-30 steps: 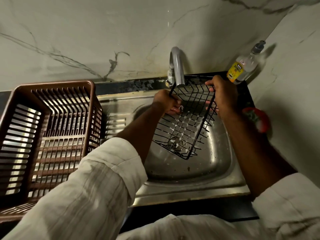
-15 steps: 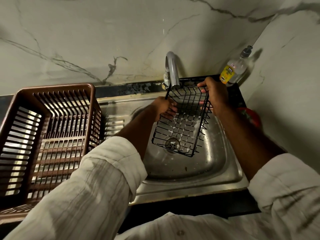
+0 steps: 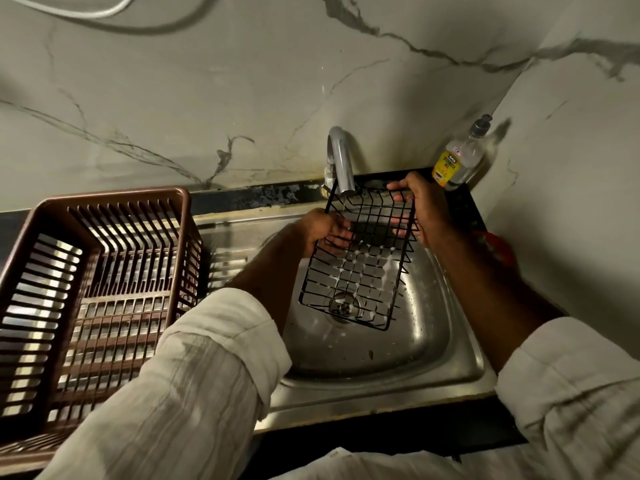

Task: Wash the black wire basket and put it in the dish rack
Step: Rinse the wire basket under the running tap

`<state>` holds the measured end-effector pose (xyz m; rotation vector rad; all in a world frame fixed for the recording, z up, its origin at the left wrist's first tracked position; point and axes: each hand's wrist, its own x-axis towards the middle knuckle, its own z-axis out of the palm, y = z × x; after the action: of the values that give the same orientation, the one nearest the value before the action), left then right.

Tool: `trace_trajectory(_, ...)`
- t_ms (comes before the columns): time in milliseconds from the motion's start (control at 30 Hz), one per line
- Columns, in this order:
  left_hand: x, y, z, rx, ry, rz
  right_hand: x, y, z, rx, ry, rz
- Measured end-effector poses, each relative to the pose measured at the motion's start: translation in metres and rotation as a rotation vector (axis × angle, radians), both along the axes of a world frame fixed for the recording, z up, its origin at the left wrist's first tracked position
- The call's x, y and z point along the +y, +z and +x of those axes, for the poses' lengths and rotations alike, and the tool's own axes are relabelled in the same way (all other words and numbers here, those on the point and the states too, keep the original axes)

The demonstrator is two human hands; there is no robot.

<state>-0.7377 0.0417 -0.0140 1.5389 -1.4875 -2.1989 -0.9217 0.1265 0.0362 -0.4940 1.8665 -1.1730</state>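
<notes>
Rinse looks underway imo: left hand (image 3: pixel 320 230) & right hand (image 3: pixel 427 211) both gripping the black wire basket (image 3: pixel 360 268) tilted over the sink (image 3: pixel 433 348) under the tap (image 3: pixel 341 164), brown dish rack (image 3: pixel 93 285) w/ nothing in it yet.

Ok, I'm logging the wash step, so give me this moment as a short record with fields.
item: black wire basket, tilted over the sink, top end under the tap
left hand: grips the basket's left edge
right hand: grips its top right corner
dish rack: brown, left of the sink
soap bottle: back right corner, against the wall
</notes>
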Motion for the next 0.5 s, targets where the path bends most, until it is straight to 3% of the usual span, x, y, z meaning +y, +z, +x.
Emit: trace_trajectory(500, 0.0032, 0.0072, -0.0102, -0.109, 0.087, -0.126, -0.0037, -0.0052, 0.0001, -0.002, 0.012, -0.013)
